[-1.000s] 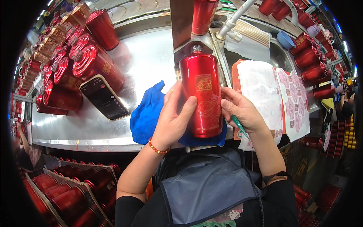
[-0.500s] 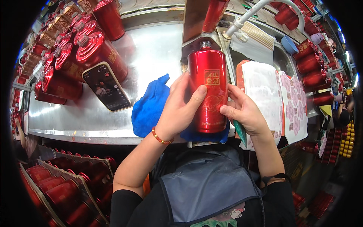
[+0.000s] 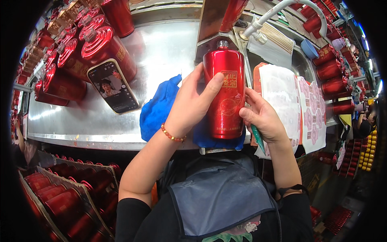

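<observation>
A glossy red bottle [image 3: 224,97] with a gold square label and a short clear neck stands in front of me, over a blue cloth [image 3: 201,135]. My left hand [image 3: 197,97] is wrapped round its left side, the thumb lying across the front beside the label. Against the lower right side of the bottle rest the fingers of my right hand [image 3: 262,119]. A slim green pointed tool [image 3: 257,139], its exact kind unclear, sticks out below that right palm. Another crumpled blue cloth [image 3: 161,107] lies left of my left wrist.
Several red bottles [image 3: 105,48] crowd the left of the metal table [image 3: 80,125], with a phone [image 3: 113,86] leaning on them. Sheets of pink stickers [image 3: 312,109] and white paper [image 3: 280,101] lie right. A faucet [image 3: 254,30] arches over the sink. Crated bottles [image 3: 60,201] stand lower left.
The bottle has turned slightly and shifted a little right. My left thumb sits higher, beside the label. The picture on the phone screen has changed.
</observation>
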Action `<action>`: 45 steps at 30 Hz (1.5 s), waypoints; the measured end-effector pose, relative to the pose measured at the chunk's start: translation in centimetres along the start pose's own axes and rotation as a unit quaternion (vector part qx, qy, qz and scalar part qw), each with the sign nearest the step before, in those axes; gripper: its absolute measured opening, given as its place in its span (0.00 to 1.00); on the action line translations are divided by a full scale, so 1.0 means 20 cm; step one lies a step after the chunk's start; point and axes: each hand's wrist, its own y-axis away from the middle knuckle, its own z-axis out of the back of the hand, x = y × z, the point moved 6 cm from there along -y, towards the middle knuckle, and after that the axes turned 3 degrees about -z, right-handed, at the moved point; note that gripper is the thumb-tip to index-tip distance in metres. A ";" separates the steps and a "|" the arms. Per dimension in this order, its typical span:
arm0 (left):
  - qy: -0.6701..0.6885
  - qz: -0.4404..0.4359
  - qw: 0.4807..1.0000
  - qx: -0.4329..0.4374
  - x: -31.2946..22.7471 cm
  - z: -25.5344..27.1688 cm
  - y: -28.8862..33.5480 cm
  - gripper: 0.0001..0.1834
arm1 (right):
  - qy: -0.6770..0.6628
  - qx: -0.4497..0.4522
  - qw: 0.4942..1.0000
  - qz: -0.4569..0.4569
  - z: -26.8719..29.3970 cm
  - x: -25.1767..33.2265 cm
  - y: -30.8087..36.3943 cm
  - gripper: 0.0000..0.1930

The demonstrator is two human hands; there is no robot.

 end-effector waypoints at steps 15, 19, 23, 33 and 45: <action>0.013 0.022 1.000 -0.013 -0.01 -0.03 -0.04 0.27 | 0.027 -0.015 0.999 0.019 -0.02 0.00 -0.01 0.44; 0.038 0.032 0.999 0.002 0.00 -0.02 -0.03 0.32 | 0.014 -0.016 0.999 0.029 -0.01 -0.02 -0.01 0.44; -0.091 -0.002 0.995 -0.034 0.06 0.07 0.05 0.38 | 0.011 -0.016 1.000 0.015 0.01 0.01 0.03 0.41; -0.256 -0.060 0.964 0.034 0.02 0.03 0.24 0.39 | 0.057 -0.030 0.997 0.033 -0.02 0.01 0.08 0.41; -0.170 -0.031 0.984 0.032 0.05 0.05 0.23 0.36 | 0.034 -0.040 0.998 0.026 0.01 0.00 0.06 0.39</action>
